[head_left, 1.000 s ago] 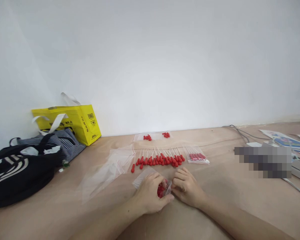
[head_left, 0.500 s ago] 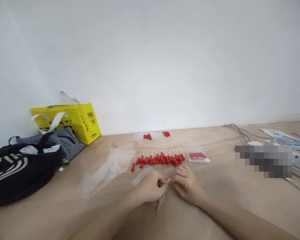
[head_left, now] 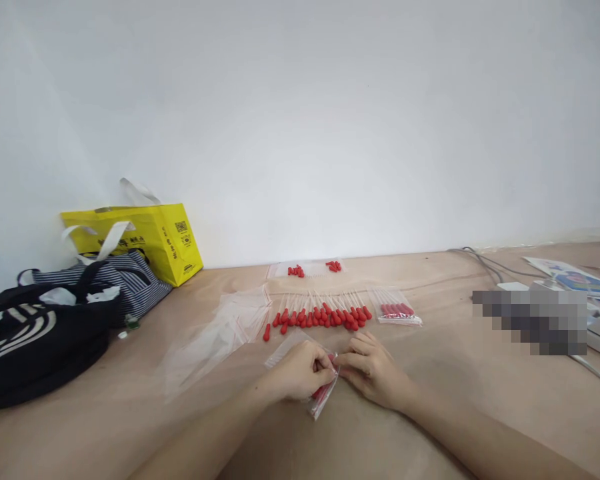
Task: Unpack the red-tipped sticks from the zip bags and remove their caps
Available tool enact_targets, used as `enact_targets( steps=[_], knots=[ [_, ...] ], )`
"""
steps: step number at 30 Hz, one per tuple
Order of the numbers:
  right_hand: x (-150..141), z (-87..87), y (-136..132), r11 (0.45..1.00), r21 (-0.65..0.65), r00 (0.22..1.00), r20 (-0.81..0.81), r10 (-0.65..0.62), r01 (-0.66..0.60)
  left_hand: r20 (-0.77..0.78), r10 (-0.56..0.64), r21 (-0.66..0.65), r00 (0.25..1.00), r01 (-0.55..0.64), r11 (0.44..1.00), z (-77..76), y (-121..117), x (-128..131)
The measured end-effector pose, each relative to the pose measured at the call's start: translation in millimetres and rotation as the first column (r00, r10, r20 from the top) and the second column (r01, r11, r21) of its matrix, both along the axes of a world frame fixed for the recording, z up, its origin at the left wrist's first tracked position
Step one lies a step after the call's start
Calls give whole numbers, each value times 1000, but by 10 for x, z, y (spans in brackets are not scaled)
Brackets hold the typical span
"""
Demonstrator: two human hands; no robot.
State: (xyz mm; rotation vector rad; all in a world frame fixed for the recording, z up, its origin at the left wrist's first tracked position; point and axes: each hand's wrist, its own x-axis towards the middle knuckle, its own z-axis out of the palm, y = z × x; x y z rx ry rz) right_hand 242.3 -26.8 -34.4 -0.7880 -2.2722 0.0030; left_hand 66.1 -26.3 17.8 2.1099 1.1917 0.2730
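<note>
My left hand (head_left: 300, 372) is closed on a clear zip bag (head_left: 322, 404) that lies slanted on the table, with red bulb ends showing through it. At the bag's upper right edge, the thumb and fingertips of my right hand (head_left: 375, 375) pinch the opening strip. Beyond my hands lies a loose row of droppers (head_left: 325, 319), their red rubber bulbs towards me and thin clear stems pointing away. A filled zip bag (head_left: 399, 312) of the same droppers lies to the right of the row. Flat clear zip bags (head_left: 220, 340) overlap at the left.
Against the wall are more bagged red-bulbed droppers (head_left: 313, 269). A yellow bag (head_left: 165, 243), a striped bag (head_left: 143, 290) and a black bag (head_left: 45, 357) stand at the left. Cables (head_left: 485, 265), papers (head_left: 575, 277) and a blurred-out object (head_left: 535, 323) are on the right.
My right fingertips have moved left onto the edge of the bag. The bag now lies flatter, and more of the red bulbs inside show.
</note>
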Motion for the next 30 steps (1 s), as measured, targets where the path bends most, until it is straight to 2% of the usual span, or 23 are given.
enact_targets(
  steps=[8, 14, 22, 30],
  knots=[
    [1, -20, 10, 1000, -7, 1000, 3, -28, 28, 25, 3, 74, 1000, -4, 997, -109, 14, -2],
    [0, -9, 2, 1000, 7, 1000, 5, -30, 30, 7, 35, 51, 999, -35, 998, -125, 25, -3],
    [-8, 23, -10, 995, 103, 999, 37, -7, 3, 11, 14, 75, 1000, -15, 997, -106, 22, 4],
    [-9, 44, -19, 989, 145, 999, 31, -4, -1, 55, 58, 7, 997, -59, 998, -165, 47, -5]
  ],
)
